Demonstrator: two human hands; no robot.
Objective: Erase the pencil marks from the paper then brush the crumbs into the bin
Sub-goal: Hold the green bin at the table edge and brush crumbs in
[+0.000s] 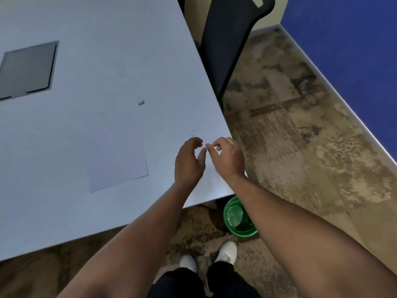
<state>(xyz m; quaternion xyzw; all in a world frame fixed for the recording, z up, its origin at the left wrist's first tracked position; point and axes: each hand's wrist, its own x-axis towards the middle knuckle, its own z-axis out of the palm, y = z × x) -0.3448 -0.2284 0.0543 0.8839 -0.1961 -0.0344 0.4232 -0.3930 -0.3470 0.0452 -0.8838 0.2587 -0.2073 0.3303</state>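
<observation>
Nearest you, two white shoes (227,250) stand on a mottled brown carpet (300,147), below dark trouser legs. Just beyond your right foot the bin (234,216), a round green plastic tub with a glossy wall, sits on the floor under the near right corner of the table (86,82), partly hidden by your right forearm.

Both bare forearms reach up over that corner. Your left hand (189,160) hangs above the tabletop with fingers curled loosely and the thumb apart from them; it grips nothing you can see. Your right hand (227,155) is beside it near the table's right edge, thumb and forefinger brought together at the tips and almost touching the left thumb. Whether a crumb is pinched there cannot be told.

Left of your hands lies the paper (118,162), a flat, pale rectangular sheet barely lighter than the smooth matte grey tabletop. Its long axis runs away from you, tilted slightly left, and its near right corner points toward your left wrist.

Just past your fingertips a few thin dark crumbs (191,133) lie scattered. Farther on sits a small pale eraser (141,102), a stubby block. At the far left is a grey rectangular panel (28,69) set in the table, and a black chair (229,39) stands beyond the edge.
</observation>
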